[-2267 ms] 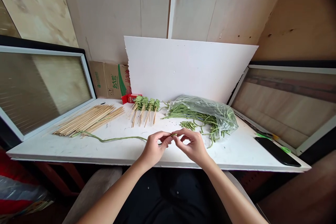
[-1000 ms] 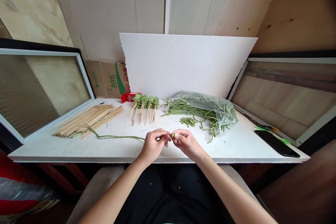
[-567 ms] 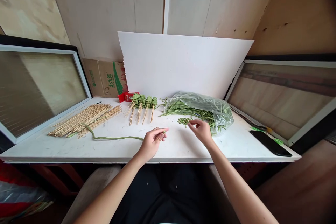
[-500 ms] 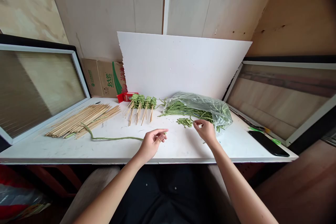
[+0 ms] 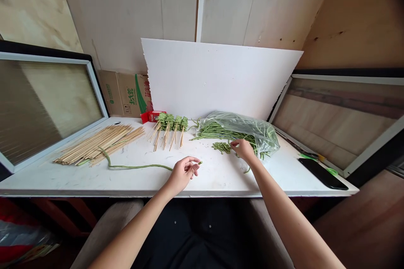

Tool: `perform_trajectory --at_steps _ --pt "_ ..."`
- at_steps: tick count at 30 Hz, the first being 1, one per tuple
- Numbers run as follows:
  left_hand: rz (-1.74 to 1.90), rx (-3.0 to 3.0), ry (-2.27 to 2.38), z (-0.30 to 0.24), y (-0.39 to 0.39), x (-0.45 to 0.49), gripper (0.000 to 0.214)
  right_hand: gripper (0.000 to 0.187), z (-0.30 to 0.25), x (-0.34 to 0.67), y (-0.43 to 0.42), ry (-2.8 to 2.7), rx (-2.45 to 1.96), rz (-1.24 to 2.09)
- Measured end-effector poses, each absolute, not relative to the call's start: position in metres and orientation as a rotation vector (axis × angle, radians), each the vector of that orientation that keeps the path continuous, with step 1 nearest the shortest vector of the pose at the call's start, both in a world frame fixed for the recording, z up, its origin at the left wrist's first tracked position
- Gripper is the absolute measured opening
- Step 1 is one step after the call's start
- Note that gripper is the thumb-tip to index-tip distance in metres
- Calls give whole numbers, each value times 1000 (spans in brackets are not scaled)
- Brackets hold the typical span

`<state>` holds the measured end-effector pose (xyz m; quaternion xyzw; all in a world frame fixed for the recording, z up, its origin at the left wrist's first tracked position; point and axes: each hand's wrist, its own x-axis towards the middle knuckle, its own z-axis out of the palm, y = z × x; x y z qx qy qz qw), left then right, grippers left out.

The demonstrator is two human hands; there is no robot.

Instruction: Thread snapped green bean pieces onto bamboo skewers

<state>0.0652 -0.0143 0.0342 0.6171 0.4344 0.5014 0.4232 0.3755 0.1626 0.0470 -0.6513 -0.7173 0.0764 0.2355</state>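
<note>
My left hand [image 5: 184, 171] is closed round one end of a long green bean [image 5: 135, 167]. The bean's tip pokes out past my fingers, and its other end trails left to the skewers. My right hand [image 5: 243, 149] has its fingertips pinched together just beside a small heap of short bean pieces [image 5: 221, 147]. What it pinches, if anything, is too small to make out. Behind it, a clear plastic bag [image 5: 243, 119] lies partly over a bunch of long beans [image 5: 214, 129]. A short curved bean piece [image 5: 247, 170] rests below my right wrist.
Bamboo skewers [image 5: 97, 143] lie heaped at left. Several skewers threaded with bean pieces [image 5: 172, 121] lean near a red box [image 5: 154, 116]. At right are a black phone [image 5: 322, 173] and scissors [image 5: 311, 154]. A white board [image 5: 217, 80] stands behind.
My right hand has shifted slightly away and left, over to the heap of bean pieces. The bean's tip now shows more clearly beyond my left fingers.
</note>
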Motion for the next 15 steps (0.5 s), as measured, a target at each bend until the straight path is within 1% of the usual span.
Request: perform_trajectory --at_steps 2,5,8,10,13,15 --pt "1269 1535 1073 34 -14 66 43 26 47 375 163 -2002 -1774 238" --pt "1298 1528 1050 36 -16 67 42 32 53 373 155 -2001 -1757 239" --pt "1291 1523 1047 42 -19 68 47 34 70 362 132 -1926 -1629 277" --pt "1281 1523 1054 46 -22 68 51 36 86 348 108 -1972 -1399 438" --pt "1292 1520 1060 51 -25 68 52 40 107 321 64 -2182 -968 811" --pt "1306 1518 1052 53 -26 69 52 46 113 302 39 -2298 -806 986"
